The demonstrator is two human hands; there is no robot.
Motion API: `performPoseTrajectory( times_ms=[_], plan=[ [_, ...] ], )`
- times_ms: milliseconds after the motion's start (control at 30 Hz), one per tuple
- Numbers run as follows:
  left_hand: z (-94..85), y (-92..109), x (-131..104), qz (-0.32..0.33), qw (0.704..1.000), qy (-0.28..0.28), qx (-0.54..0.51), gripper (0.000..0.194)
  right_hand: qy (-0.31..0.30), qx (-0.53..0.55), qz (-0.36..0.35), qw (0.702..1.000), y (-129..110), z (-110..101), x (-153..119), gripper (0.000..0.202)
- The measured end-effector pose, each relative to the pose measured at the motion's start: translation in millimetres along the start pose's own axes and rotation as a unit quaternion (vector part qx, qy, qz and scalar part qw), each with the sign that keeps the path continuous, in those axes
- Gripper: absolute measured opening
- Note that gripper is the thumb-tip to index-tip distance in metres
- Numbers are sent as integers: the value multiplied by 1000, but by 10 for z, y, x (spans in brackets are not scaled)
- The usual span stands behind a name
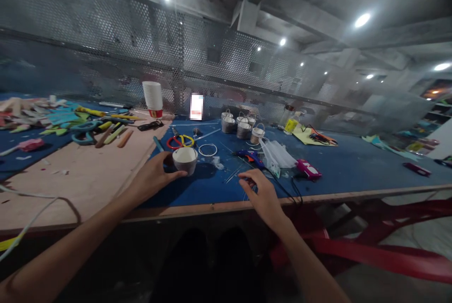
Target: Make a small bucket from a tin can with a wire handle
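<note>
My left hand (158, 171) grips a small cup (185, 162) with a white inside and a greyish wrapped outside, thumb on its near side. The cup is upright, just above or on the blue table covering; which one I cannot tell. My right hand (261, 197) hovers by the table's front edge, fingers loosely bent and apart, with nothing visible in them. Thin clear strips (233, 175) lie beside its fingertips. Beyond it rests a blue glue gun (250, 156). A white ring (207, 150) and red-and-yellow-handled pliers (181, 142) lie behind the cup.
Several small handled buckets (243, 129) stand at the back, near a lit phone screen (196, 107). Stacked paper cups (152, 98), scissors (84, 132) and coloured scraps are at left. A plastic bag (277, 155) and pink device (309, 169) lie right. A red chair (384, 260) stands below.
</note>
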State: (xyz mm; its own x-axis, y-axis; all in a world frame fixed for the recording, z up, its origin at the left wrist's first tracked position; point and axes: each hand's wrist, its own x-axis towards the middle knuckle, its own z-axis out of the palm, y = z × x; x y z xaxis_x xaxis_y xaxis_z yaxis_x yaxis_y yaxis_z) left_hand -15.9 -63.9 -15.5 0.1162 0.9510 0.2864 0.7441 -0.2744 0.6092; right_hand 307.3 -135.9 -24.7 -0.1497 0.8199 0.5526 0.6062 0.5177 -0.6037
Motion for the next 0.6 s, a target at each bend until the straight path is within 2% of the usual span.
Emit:
performPoseTrajectory(
  times_ms=[133,267,600],
  plan=[
    [63,-39,5,20,999,30,1,82,19,9,8,1000,72,39,-175,17],
    [113,-74,31,12,999,8,32,84,36,-16,15,999,179,50,-294,18],
    [46,-10,-19,-27,993,-10,112,89,63,-140,60,986,512,-230,-254,20]
  ],
)
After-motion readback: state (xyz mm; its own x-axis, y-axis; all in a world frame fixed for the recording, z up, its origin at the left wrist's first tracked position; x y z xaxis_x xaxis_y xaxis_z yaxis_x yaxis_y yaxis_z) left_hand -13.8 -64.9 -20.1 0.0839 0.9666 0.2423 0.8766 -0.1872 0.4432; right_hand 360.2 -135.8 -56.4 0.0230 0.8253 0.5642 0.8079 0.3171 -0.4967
